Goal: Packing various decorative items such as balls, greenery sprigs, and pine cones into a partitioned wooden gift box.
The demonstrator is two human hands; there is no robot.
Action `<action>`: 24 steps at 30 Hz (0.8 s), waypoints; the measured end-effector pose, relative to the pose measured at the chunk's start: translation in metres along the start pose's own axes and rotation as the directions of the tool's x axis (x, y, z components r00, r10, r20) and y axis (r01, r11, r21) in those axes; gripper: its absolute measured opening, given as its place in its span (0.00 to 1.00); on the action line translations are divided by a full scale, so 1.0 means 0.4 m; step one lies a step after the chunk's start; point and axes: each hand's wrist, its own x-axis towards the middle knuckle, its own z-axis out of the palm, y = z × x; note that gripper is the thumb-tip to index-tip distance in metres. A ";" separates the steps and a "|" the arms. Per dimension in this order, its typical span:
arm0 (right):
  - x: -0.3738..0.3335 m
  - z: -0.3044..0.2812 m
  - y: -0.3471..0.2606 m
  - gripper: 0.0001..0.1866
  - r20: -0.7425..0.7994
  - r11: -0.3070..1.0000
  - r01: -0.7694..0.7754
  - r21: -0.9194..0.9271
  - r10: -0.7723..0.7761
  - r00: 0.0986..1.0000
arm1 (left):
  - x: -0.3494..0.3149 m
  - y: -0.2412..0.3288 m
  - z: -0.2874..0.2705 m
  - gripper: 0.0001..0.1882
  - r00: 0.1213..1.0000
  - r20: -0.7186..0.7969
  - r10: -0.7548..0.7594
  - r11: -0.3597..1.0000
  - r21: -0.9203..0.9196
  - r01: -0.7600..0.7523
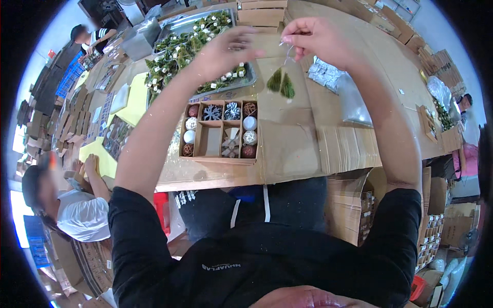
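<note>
My right hand is closed in a pinch on thin pale strings. From them hang two small green tree ornaments, just above or touching the cardboard; I cannot tell which. Facing it, my left hand is slightly blurred, its fingers apart with nothing in them, over the edge of a metal tray of green tree ornaments with white tags. Nearer to me stands a divided cardboard box with balls, snowflakes and a star-shaped ornament in its compartments. One larger compartment shows only bare cardboard.
Right of the hanging ornaments lie a silvery packet and a clear plastic bag. Cardboard sheets cover the table. A clear plastic bin stands by the tray. A person in a white shirt works at the left.
</note>
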 end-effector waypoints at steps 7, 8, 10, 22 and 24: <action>-0.029 0.084 -0.076 0.08 0.315 0.980 0.078 0.185 -0.135 0.939 | -0.164 0.086 0.133 0.12 0.973 0.212 -0.090 0.948 -0.280 0.149; -0.032 0.095 -0.087 0.08 0.325 0.978 0.075 0.192 -0.135 0.936 | -0.188 0.075 0.132 0.10 0.971 0.221 -0.085 0.941 -0.302 0.151; -0.034 0.115 -0.100 0.07 0.266 0.972 0.156 0.173 -0.199 0.943 | -0.242 0.063 0.127 0.08 0.963 0.242 -0.121 0.888 -0.408 0.214; -0.257 0.434 -0.042 0.10 -0.088 0.789 0.536 -0.300 -0.583 0.808 | -0.440 0.090 0.196 0.19 0.771 -0.122 -0.625 0.223 -0.974 0.026; -0.299 0.517 0.003 0.12 -0.204 0.833 0.494 -0.251 -0.544 0.814 | -0.447 0.059 0.198 0.08 0.819 -0.164 -0.550 0.311 -0.950 0.019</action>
